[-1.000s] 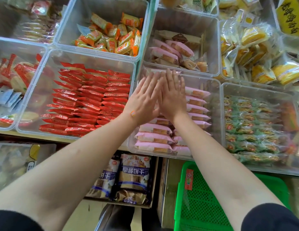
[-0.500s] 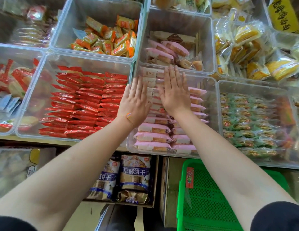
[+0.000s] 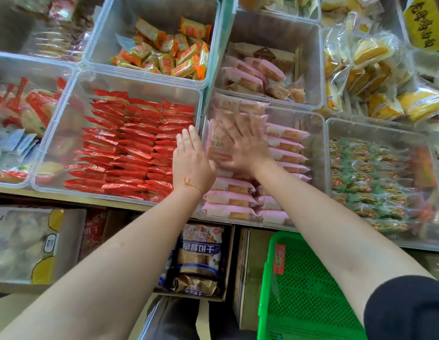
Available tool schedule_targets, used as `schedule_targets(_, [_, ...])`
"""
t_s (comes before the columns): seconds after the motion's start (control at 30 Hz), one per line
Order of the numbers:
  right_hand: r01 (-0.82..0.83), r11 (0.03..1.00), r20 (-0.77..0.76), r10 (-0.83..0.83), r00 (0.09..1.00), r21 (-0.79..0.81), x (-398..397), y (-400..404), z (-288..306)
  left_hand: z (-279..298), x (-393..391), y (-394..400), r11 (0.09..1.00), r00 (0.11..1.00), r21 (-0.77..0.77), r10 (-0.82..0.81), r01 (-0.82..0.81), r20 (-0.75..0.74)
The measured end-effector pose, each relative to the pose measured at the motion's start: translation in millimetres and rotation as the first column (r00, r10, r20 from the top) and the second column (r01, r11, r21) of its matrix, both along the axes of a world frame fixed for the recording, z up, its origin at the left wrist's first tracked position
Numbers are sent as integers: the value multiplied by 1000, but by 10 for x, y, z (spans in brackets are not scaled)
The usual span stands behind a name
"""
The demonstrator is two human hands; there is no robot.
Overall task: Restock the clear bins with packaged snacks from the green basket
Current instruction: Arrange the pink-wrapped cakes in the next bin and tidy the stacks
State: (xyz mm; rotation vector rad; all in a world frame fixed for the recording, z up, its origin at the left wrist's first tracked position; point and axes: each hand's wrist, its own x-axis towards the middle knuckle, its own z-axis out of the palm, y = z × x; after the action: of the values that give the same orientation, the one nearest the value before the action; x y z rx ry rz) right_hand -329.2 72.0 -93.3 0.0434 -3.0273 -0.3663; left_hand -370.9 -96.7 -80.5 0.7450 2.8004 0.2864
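Both hands flat, fingers straight: left point(image 3: 192, 160), right point(image 3: 243, 146) on pink packets point(image 3: 230, 199), long axes left-right.

Both forearms are bare to above the elbow, with dark, near-black short sleeves point(image 3: 407, 307) at the upper arms (the left one barely enters view). The left hand point(image 3: 192, 163) carries a thin orange-red thread bracelet point(image 3: 192, 185) at the wrist. The right hand point(image 3: 243, 149) is motion-blurred and detail is unreadable.

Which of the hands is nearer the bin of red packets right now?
Left. The left hand lies flat at the wall beside the bin of red packets; the right hand is farther right, blurred, over the pink packets.
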Motion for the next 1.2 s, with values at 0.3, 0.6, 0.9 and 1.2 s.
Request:
schedule_targets(0.3, [7,988,-23,-11,1000,-151,154,20,113,102,32,-3,1000,1000,21,16,-16,20])
schedule_targets(0.6, [375,816,-11,-422,906,-441,729,111,203,102,10,-16,999,1000,38,12,-13,24])
schedule_targets(0.9, [560,673,180,-549,816,-483,783,-42,333,145,35,-25,994,997,106,0,-8,73])
schedule_targets(1.2, [393,761,-173,-542,823,-515,330,-1664,569,409,-542,-1140,952,976,227,-219,208,23])
